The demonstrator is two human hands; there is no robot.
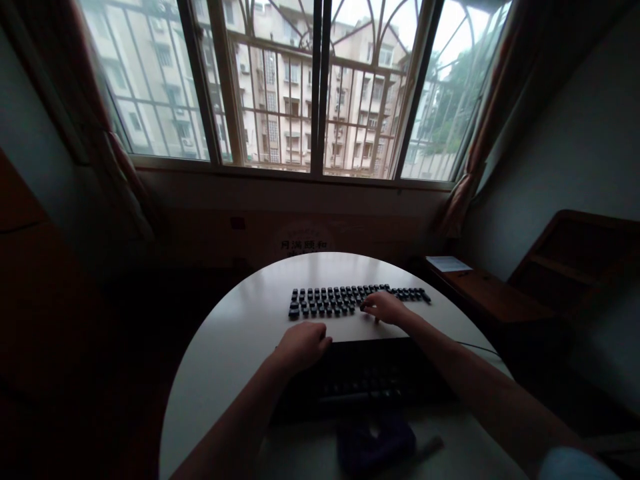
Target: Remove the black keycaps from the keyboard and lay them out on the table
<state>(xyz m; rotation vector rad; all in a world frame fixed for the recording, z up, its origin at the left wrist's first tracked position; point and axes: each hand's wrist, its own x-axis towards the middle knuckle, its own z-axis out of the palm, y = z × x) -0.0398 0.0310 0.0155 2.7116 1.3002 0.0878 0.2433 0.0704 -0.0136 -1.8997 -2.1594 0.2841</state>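
Observation:
Several dark keycaps [340, 301] lie in neat rows on the round white table [235, 333]. My right hand [384, 308] rests on the right part of those rows, fingers curled down in a pinch on a keycap. My left hand [302, 347] is closed in a loose fist at the far left corner of a black keyboard [360, 380], which lies on the table just in front of me. What the left fist holds, if anything, is hidden.
A dark purple object [376, 448] lies on the table's near edge, in front of the keyboard. A wooden side table [493, 293] with a white paper [448, 264] stands at right. A barred window [310, 87] fills the back wall, curtains at both sides.

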